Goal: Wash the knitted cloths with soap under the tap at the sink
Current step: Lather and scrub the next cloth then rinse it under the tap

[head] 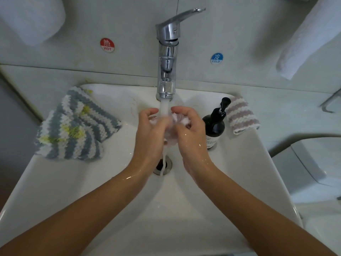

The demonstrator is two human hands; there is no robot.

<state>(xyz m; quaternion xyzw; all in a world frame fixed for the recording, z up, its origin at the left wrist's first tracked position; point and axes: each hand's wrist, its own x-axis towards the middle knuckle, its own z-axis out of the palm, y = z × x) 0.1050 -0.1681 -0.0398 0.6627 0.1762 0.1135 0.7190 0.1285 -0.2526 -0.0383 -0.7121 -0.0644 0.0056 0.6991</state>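
White ceramic sink [55,182], near rim cut off by the bottom of the view; both wet forearms cross the broad bare front of the basin. Drain [163,166] sits mid-basin, between the wrists, a thin run of water falling into it.

Left hand [150,133] and right hand [190,134] meet directly over the drain, fingers curled around a bunched pale pink-and-white knitted cloth [180,120], clenched between them. Cloth blurred; its shape cannot be made out. Water stream [164,106] lands on it between the two thumbs.

Left sink ledge: grey, white and yellow striped knitted cloths [73,124], overlapping, outer edges hanging past the rim. Basin wall between them and the left hand is free.

Right ledge: dark pump soap bottle [215,126], upright, just beside the right hand. Pink-and-white striped cloth [241,115] folded behind it at the back corner.

Chrome tap [167,52] at centre back, lever angled up to the right. Wall behind: red HOT sticker [107,45] left, blue COLD sticker [217,58] right. White towels [310,37] hang at the upper corners.
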